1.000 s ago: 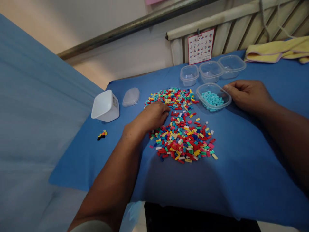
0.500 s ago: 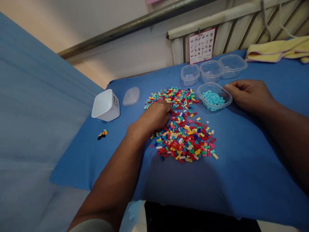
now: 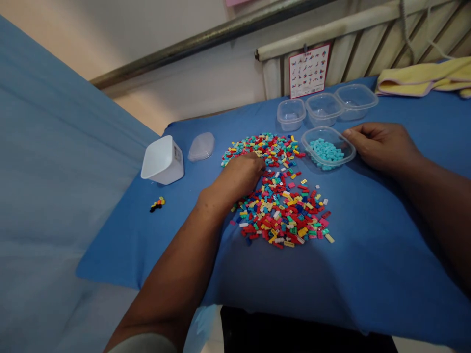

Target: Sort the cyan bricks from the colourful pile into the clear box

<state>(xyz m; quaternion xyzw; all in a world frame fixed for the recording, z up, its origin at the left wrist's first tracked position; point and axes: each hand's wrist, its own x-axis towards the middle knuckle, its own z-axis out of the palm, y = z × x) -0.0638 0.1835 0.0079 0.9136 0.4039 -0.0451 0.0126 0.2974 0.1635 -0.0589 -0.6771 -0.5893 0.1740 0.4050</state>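
My left hand (image 3: 241,175) lies knuckles-up on the near-left edge of the brick pile (image 3: 279,196), fingers curled down into the bricks; whether the grip is pinching a brick or merely pressed together I cannot tell, since the fingertips are hidden under the hand. My right hand (image 3: 382,144) rests on the blue bench (image 3: 368,255) with thumb and curled fingers touching the right rim of the tub (image 3: 328,147) that holds the light-blue bricks (image 3: 326,149). That tub sits just to the right of and beyond the left grip, touching the far-right edge of the pile.

To do this well, I judge the left grip should close on a single light-blue brick, not a clump, lift straight up so its neighbours do not scatter, then travel the short way right to the tub while the right hand keeps the rim steady. More light-blue bricks seem to lie just beyond the left grip, at the far side of the pile.

Beyond the tub stand three clear empty tubs (image 3: 324,109) in a row. Left of the left grip lie a clear lid (image 3: 201,146), a white box (image 3: 162,161) and, nearer, a few stray bricks (image 3: 157,204)
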